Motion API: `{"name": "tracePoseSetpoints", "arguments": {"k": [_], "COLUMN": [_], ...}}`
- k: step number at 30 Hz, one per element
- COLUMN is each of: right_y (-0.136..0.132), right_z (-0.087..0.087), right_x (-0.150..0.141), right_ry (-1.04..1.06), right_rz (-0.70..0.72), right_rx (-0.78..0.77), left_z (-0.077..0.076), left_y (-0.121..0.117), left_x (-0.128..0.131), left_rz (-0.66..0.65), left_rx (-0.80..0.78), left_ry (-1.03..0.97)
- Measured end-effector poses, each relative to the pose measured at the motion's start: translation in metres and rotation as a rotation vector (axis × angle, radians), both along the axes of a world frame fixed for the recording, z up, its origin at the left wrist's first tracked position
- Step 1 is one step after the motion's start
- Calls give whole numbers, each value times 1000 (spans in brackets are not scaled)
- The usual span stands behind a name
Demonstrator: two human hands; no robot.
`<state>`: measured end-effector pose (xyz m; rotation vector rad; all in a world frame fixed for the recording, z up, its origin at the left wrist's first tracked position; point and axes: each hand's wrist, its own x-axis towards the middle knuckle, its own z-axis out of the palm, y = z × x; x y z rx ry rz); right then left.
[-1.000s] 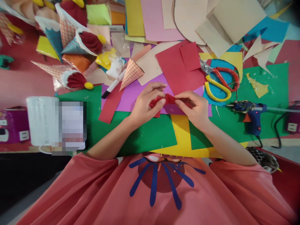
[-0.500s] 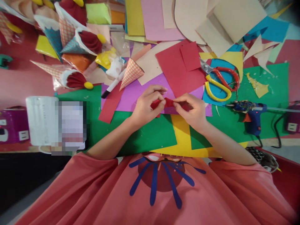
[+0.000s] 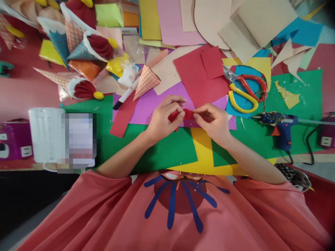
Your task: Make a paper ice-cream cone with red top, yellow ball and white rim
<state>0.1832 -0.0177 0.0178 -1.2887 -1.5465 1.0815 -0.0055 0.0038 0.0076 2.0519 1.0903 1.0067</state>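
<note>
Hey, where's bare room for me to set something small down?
Mostly bare green sheeting shows between the forearms, on the shirt side of the hands holding a red piece, and between the right forearm and glue gun. Beyond the hands it's crowded: red paper, scissors, checked cone, marker.

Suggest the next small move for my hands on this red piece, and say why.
I'd probably pinch one more small fold into the red piece, keeping the grip light. The left hand and right hand both pinch it, close together, and the short stretch between them looks creased; the hands hide much of the rest.
</note>
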Motion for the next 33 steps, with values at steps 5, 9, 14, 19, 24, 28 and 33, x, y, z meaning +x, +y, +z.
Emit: {"name": "tracePoseSetpoints", "arguments": {"k": [5,9,14,19,24,28,33], "right_y": [1,1,1,3,4,3,3], "right_z": [-2,-4,0,4,3,2,2], "right_x": [1,1,1,3,5,5,6], "right_ry": [-43,-76,-77,11,-45,-162,-274], "right_rz": [7,11,14,23,38,57,104], "right_rx": [55,101,94,63,120,233,357], "left_z": [0,0,0,1,1,1,-1], "left_y": [1,0,1,2,2,2,0], "left_x": [0,0,0,-2,-2,-2,-1], "left_rz": [-1,-14,-2,36,42,30,5], "left_rx": [-14,-7,7,10,31,49,68], "left_ry": [13,14,9,10,5,27,14]}}
